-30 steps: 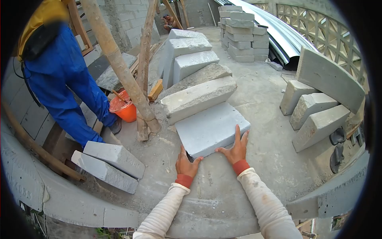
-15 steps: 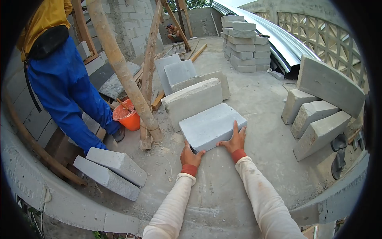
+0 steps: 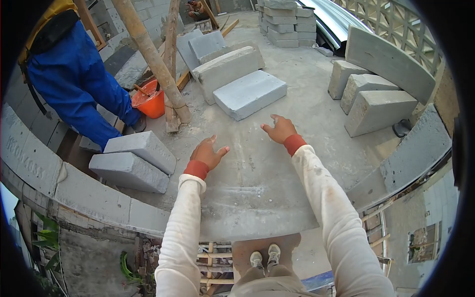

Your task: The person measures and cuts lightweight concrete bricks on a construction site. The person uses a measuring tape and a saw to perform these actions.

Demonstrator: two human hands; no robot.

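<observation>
A pale grey concrete block [image 3: 250, 94] lies flat on the cement floor, just beyond both hands. My left hand [image 3: 208, 153] hovers over the floor with fingers apart and nothing in it. To its left rest two more blocks [image 3: 131, 171], one leaning against the other. My right hand [image 3: 280, 129] is also open and bare, nearer the flat block but apart from it. Behind that block, a larger grey block [image 3: 230, 69] stands on its long edge.
A person in blue trousers [image 3: 74, 79] stands at the left by an orange bucket [image 3: 149, 101] and a bamboo pole [image 3: 153, 59]. Several blocks [image 3: 381, 111] lean at the right. A block stack [image 3: 284, 24] and metal sheets [image 3: 331, 20] are behind. A low wall edge [image 3: 94, 193] curves in front.
Both hands have let go of the flat block and drawn back toward me, spreading apart. The block stays on the floor. My view has tilted down, showing my feet below.
</observation>
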